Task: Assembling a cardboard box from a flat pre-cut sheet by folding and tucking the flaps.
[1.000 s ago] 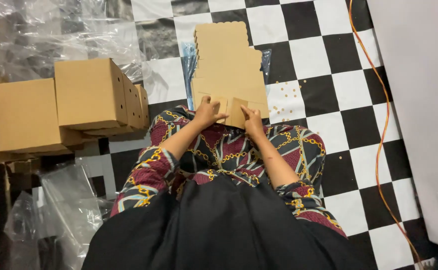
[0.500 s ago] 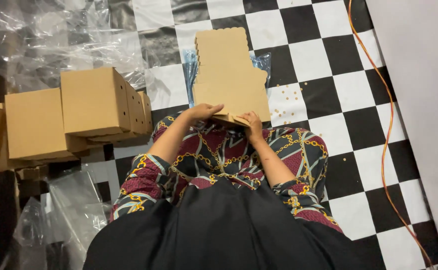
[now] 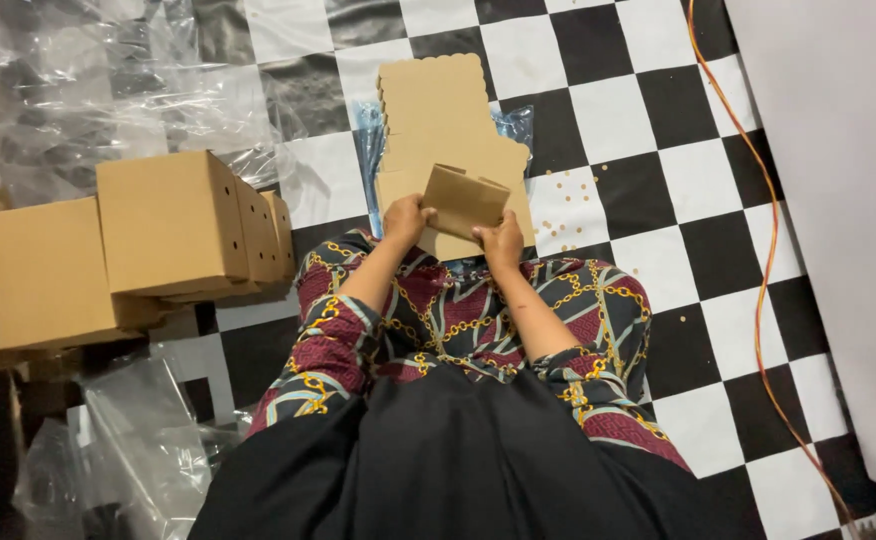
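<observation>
I sit on a black-and-white checkered floor with my knees under patterned cloth. My left hand [image 3: 405, 221] and my right hand [image 3: 503, 241] both grip a brown cardboard blank [image 3: 463, 203], partly folded up between them. It is lifted just above a stack of flat cardboard blanks [image 3: 436, 110] with scalloped edges that lies on the floor in front of my knees, on a blue-tinted plastic wrap [image 3: 367, 160].
Several folded brown cardboard boxes [image 3: 168, 222] stand in a row at my left. Crumpled clear plastic sheeting [image 3: 88, 80] covers the floor at the far left and near left. An orange cable [image 3: 758, 200] runs along a white panel [image 3: 838, 180] on the right.
My hands have lifted one blank off the stack and folded its panel upward; earlier it lay flat with my hands on its near edge.
</observation>
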